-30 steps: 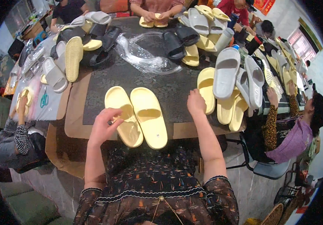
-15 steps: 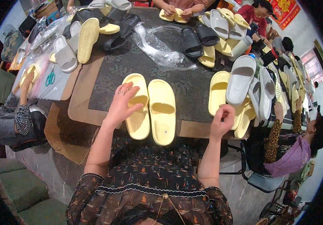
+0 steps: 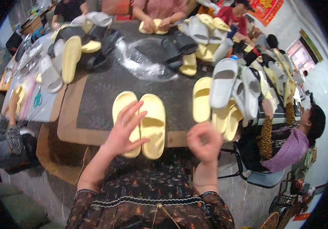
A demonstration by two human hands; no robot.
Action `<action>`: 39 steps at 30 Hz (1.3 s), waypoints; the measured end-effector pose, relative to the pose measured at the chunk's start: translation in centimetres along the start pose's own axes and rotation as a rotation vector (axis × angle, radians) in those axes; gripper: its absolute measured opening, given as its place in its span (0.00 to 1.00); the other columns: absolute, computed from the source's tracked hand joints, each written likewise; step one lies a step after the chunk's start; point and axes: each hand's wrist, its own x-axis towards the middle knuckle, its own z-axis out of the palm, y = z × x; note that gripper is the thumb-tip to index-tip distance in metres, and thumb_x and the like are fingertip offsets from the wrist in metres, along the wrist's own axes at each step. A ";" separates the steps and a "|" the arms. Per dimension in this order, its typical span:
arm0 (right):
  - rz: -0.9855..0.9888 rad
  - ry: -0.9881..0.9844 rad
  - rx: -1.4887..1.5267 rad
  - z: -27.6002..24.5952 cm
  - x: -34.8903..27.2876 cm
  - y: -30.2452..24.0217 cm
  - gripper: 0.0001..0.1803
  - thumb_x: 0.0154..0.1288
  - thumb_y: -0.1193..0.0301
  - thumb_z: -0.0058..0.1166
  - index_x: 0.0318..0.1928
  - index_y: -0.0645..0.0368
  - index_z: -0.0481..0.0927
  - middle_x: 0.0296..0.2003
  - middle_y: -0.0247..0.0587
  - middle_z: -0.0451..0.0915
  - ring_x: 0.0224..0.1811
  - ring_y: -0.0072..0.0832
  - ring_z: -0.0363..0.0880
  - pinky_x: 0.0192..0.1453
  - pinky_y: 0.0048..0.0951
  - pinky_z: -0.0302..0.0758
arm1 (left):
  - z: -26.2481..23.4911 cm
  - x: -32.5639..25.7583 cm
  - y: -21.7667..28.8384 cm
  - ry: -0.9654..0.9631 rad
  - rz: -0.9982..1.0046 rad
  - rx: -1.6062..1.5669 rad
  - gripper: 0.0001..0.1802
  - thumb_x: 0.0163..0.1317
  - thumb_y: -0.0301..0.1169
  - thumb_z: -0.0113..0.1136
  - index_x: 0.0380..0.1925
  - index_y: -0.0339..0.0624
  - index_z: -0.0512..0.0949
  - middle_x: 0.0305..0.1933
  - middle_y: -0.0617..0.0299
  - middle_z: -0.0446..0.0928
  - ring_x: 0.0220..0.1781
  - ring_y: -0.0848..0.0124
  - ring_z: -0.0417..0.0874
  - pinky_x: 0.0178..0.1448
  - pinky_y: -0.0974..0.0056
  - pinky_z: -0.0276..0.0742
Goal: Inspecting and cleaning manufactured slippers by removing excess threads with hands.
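A pair of pale yellow slide sandals [image 3: 148,122] lies side by side at the near edge of the dark table [image 3: 106,91]. My left hand [image 3: 124,129] rests flat on the left sandal, fingers spread. My right hand [image 3: 206,141] hovers off the table's near edge to the right of the pair, fingers curled loosely with nothing visible in them.
Piles of yellow, grey and black sandals [image 3: 225,87] crowd the right and far sides. Crumpled clear plastic bags [image 3: 141,61] lie mid-table. A person in pink [image 3: 156,15] across the table holds yellow sandals; another person [image 3: 297,141] sits at the right. More sandals [image 3: 57,65] lie left.
My right hand has drawn back from the table toward my body and curled up. My left hand stays on the left sandal. The view has tilted down.
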 end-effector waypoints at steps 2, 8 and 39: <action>0.020 -0.228 -0.025 1.9 0.6 -1.1 0.07 0.47 0.77 0.65 0.26 0.57 0.78 0.27 0.35 0.79 0.29 0.25 0.78 0.32 0.27 0.75 | 0.7 0.4 1.2 -0.061 -0.015 -0.088 0.36 0.52 0.38 0.69 0.62 0.45 0.68 0.69 0.51 0.62 0.73 0.48 0.55 0.72 0.48 0.57; 0.110 -0.195 0.228 4.4 -1.4 -0.2 0.09 0.49 0.75 0.65 0.30 0.60 0.78 0.32 0.36 0.78 0.32 0.24 0.73 0.35 0.24 0.70 | 4.5 -1.2 1.7 -0.299 -0.166 -0.441 0.08 0.65 0.31 0.53 0.38 0.39 0.79 0.31 0.57 0.78 0.38 0.62 0.80 0.46 0.58 0.73; 0.097 -0.089 0.002 13.7 -0.2 8.9 0.07 0.62 0.71 0.59 0.40 0.60 0.83 0.27 0.38 0.81 0.24 0.19 0.76 0.30 0.22 0.74 | 3.4 -4.4 -6.6 -0.053 -0.113 0.382 0.14 0.43 0.25 0.66 0.34 0.44 0.81 0.59 0.56 0.71 0.62 0.54 0.70 0.61 0.50 0.67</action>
